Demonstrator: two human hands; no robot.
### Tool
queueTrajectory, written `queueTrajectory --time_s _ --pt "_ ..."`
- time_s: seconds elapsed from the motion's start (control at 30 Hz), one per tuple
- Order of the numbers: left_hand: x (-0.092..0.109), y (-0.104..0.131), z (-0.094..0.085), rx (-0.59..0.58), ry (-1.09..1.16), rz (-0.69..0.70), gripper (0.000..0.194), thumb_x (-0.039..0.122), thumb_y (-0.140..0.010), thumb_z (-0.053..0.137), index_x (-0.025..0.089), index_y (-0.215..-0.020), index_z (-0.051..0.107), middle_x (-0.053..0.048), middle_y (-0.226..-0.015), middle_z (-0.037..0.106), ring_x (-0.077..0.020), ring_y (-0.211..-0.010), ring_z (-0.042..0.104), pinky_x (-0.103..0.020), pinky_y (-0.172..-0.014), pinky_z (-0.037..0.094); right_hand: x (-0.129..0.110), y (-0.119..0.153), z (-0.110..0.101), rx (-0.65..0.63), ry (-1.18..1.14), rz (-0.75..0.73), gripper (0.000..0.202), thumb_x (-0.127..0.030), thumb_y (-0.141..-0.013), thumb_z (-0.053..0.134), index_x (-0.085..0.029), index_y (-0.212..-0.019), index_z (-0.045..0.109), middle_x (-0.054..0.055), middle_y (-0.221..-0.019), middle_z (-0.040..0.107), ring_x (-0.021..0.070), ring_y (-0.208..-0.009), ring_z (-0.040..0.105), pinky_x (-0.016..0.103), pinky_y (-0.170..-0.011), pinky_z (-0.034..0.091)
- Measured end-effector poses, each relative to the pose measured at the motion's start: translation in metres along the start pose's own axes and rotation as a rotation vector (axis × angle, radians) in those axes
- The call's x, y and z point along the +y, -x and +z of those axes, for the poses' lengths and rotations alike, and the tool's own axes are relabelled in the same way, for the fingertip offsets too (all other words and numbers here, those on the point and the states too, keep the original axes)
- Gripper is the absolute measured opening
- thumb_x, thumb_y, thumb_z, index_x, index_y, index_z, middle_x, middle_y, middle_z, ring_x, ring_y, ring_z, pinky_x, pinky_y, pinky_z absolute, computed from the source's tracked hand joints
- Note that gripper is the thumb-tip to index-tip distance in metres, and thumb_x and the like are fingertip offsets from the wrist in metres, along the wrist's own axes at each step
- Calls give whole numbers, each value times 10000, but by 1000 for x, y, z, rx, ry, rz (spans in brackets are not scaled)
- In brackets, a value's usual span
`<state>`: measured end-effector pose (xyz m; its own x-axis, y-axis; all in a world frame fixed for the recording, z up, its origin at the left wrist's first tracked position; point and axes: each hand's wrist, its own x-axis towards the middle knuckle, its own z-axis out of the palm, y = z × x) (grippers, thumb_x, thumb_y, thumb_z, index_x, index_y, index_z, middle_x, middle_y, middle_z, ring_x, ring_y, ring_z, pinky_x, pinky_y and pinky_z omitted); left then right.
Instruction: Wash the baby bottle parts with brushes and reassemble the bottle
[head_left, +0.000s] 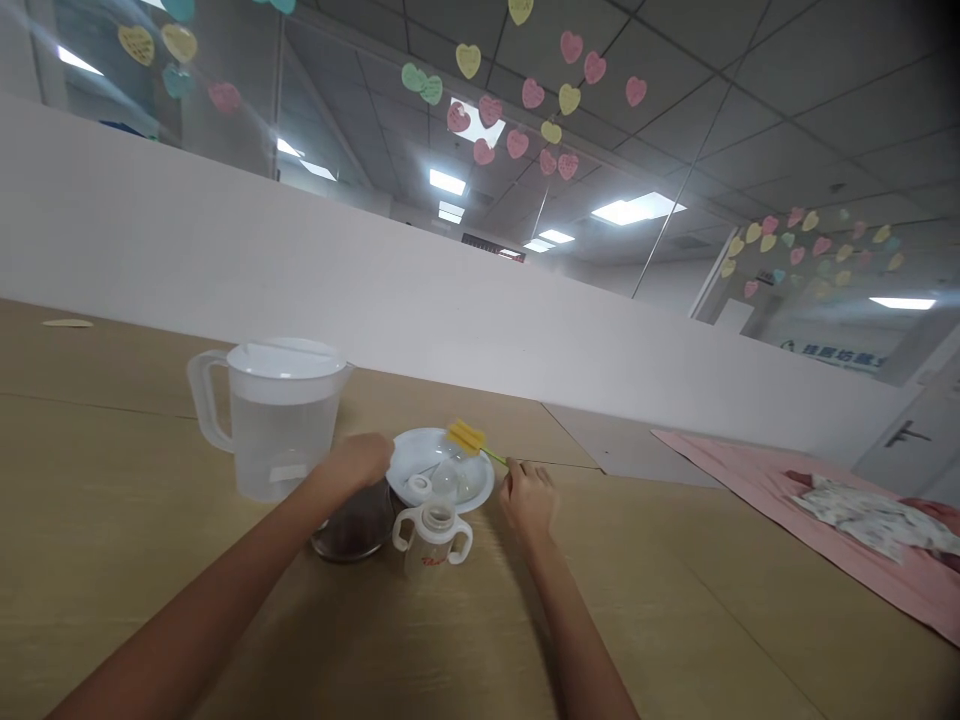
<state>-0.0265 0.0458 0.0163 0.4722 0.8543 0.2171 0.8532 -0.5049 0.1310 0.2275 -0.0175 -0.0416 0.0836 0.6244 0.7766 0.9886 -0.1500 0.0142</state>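
My right hand (pixel 531 497) is closed round the green handle of a bottle brush (pixel 467 437), whose yellow sponge head lies over the far rim of a white bowl (pixel 482 496). In the bowl are clear, rounded bottle parts (pixel 445 482) and a white ring-shaped piece (pixel 418 487). My left hand (pixel 364 460), slightly blurred, is closed at the bowl's left rim, above a dark, round container (pixel 354 530); what its fingers hold is hidden. Just in front of the bowl stands an uncapped baby bottle (pixel 429 553) with two white handles, upright and apart from both hands.
Left of the bowl stands a clear pitcher (pixel 283 435) with a white lid and handle. A pink cloth (pixel 739 485) at the right bears a doll-like figure in a patterned garment (pixel 862 510). Behind the wooden table (pixel 187 580) runs a low white wall (pixel 450 310) with glass above.
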Motion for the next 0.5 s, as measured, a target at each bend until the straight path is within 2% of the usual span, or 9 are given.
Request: queueTrajectory --time_s 0.1,0.27,0.37,0.43,0.5 --pt "20 4 -4 -23 -121 37 201 211 -759 495 113 -711 664 -162 -737 666 -250 -697 625 -335 -640 446 4 -2 -4 4 65 -30 263 -123 -746 475 -194 -920 657 69 -729 617 189 -748 520 398 -859 267" --pt "35 7 -7 30 -232 63 226 187 -801 467 76 -783 664 -217 -858 639 -302 -871 589 -405 -748 416 5 -3 -10 48 68 -41 262 -132 -737 475 -219 -887 672 63 -742 619 202 -798 490 456 -896 215" --pt "43 6 -1 48 -201 198 254 236 -829 441 115 -773 657 -168 -867 635 -250 -863 576 -360 -769 410 3 -3 -14 50 53 -18 253 -124 -721 470 -222 -810 686 58 -719 625 200 -787 483 473 -905 181" --pt "49 5 6 36 -135 319 295 280 -848 415 137 -754 655 -124 -817 641 -207 -801 580 -308 -733 418 2 -3 -17 44 38 2 248 -117 -704 468 -218 -749 690 56 -692 629 200 -772 484 470 -895 175" --pt "54 4 13 -2 -88 382 339 310 -861 385 144 -741 655 -102 -771 645 -188 -736 583 -283 -678 420 1 -4 -19 33 23 10 237 -123 -696 467 -211 -675 686 58 -657 629 202 -750 486 457 -871 188"
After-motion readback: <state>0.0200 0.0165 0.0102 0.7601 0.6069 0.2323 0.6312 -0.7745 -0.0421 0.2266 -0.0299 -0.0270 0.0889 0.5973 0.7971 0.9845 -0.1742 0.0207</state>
